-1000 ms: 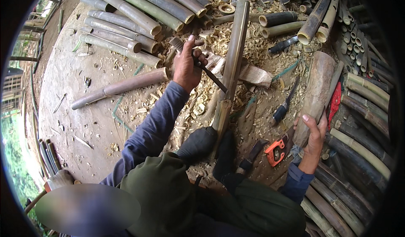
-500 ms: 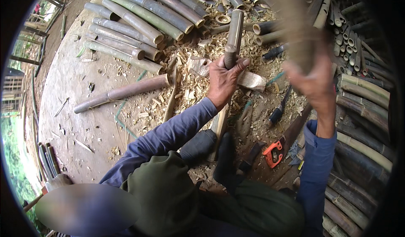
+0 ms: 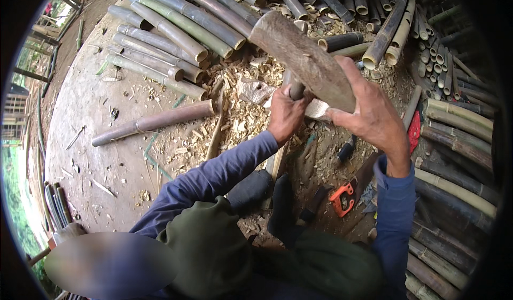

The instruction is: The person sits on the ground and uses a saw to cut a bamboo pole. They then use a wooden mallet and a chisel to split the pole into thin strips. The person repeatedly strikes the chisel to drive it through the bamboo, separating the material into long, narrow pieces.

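Now our right hand (image 3: 374, 121) has swung the wooden club (image 3: 304, 59) down over the knife handle (image 3: 295, 90), gripped in our left hand (image 3: 286, 113), above the shavings (image 3: 235, 123); an orange tape measure (image 3: 342, 198) lies nearby.

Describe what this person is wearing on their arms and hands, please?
Both arms are covered by long blue sleeves that end at the wrists: the left sleeve looks slightly purplish and creased, the right sleeve a plainer blue. The left hand and right hand are bare, with no gloves, rings or watch visible.
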`<state>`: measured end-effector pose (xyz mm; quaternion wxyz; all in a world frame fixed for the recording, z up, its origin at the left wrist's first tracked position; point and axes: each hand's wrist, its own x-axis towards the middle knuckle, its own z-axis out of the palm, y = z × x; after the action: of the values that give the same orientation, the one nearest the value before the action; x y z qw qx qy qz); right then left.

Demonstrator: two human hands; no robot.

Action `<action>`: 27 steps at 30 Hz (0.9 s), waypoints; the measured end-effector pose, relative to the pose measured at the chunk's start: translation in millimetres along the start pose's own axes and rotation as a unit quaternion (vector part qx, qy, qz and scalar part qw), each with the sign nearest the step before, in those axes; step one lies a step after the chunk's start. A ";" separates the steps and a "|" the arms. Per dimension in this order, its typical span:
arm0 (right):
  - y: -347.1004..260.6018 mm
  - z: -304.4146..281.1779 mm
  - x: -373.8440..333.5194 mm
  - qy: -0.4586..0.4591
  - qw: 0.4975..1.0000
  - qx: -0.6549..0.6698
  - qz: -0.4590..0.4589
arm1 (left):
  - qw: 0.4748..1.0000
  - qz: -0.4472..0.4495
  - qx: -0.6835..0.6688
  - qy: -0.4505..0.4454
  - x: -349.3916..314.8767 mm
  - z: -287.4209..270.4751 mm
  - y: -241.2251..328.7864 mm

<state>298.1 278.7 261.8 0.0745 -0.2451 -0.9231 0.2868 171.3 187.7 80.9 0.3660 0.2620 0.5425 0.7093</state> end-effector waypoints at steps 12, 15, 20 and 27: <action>87.5 25.1 -24.5 0.054 0.935 0.300 0.179 | 0.936 -0.213 -0.276 0.051 49.7 -83.2 -42.5; 90.9 29.4 -36.9 0.064 0.919 0.324 0.213 | 0.883 -0.294 -0.363 0.048 68.5 -100.7 -66.9; 93.9 33.9 -45.6 0.065 0.896 0.366 0.245 | 0.879 -0.321 -0.352 0.020 80.3 -106.1 -78.0; 70.3 34.9 -59.0 0.102 0.909 0.324 0.240 | 0.990 -0.097 -0.073 -0.079 19.9 -54.1 -4.4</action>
<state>368.5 282.6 193.4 0.1731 -0.4493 -0.6801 0.5528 118.8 173.1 61.3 0.4924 0.2359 0.4816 0.6855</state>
